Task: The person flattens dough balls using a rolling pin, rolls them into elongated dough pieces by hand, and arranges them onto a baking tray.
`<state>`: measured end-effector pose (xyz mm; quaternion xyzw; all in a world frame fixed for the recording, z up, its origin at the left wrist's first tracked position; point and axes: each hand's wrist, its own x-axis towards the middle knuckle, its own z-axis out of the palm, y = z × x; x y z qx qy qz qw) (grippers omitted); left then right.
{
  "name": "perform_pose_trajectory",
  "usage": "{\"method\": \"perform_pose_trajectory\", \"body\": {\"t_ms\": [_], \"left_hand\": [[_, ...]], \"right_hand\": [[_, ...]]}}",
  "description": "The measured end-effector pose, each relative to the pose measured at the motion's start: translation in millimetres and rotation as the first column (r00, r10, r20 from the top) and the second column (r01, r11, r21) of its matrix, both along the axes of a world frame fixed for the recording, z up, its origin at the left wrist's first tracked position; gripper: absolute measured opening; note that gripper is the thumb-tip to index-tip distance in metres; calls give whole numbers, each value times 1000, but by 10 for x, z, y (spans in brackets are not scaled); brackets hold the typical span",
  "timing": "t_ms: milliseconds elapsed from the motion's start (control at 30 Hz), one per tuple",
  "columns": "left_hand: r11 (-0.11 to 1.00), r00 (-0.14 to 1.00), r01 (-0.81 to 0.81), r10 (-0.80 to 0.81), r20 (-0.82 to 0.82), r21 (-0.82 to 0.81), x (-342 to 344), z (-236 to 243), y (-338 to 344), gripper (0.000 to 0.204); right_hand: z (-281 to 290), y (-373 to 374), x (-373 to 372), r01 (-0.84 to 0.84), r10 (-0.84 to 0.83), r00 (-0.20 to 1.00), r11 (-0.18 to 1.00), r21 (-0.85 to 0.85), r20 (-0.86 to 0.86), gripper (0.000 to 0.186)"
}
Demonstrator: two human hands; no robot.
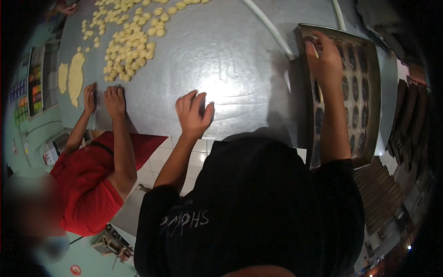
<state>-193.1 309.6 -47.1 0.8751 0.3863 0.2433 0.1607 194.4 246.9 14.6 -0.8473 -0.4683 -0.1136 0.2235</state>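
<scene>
The right hand (325, 60) pinches a stick (315, 51), apparently working the tray's (375, 92) far-left corner, next needing steady guidance; the left hand (193, 114) is loosely spread.

White lettering (184, 219) stands on the camera wearer's black shirt (258, 194) (upside down from this angle). A round red-and-white mark (75, 270) at lower left is too small to read.

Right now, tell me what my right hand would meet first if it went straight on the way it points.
Most likely the far rim of the metal tray, just ahead of your right hand; its height is unclear, so it might pass over.
</scene>
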Motion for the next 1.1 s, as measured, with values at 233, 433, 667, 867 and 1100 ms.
{"method": "perform_pose_trajectory", "body": {"t_ms": [233,433,667,867,1100], "left_hand": [[962,987,-155,139,84,225,613,-20,1703,30],[960,939,-223,258,-226,167,331,-11,2360,25],[970,966,97,-146,212,223,630,571,1222,14],[870,806,489,-479,-347,-63,669,214,-486,51],[894,924,369,-383,-4,-255,240,193,-376,44]], "right_hand": [[-694,585,-528,-206,157,976,896,-394,-153,56],[-185,-160,-1265,-331,23,744,881,-338,-668,58],[-224,-837,-1234,-105,-142,169,981,-161,-975,43],[-88,-903,-1279,-167,-4,475,981,-95,-880,34],[-266,-1087,-1448,-577,500,816,728,-371,-289,36]]}}
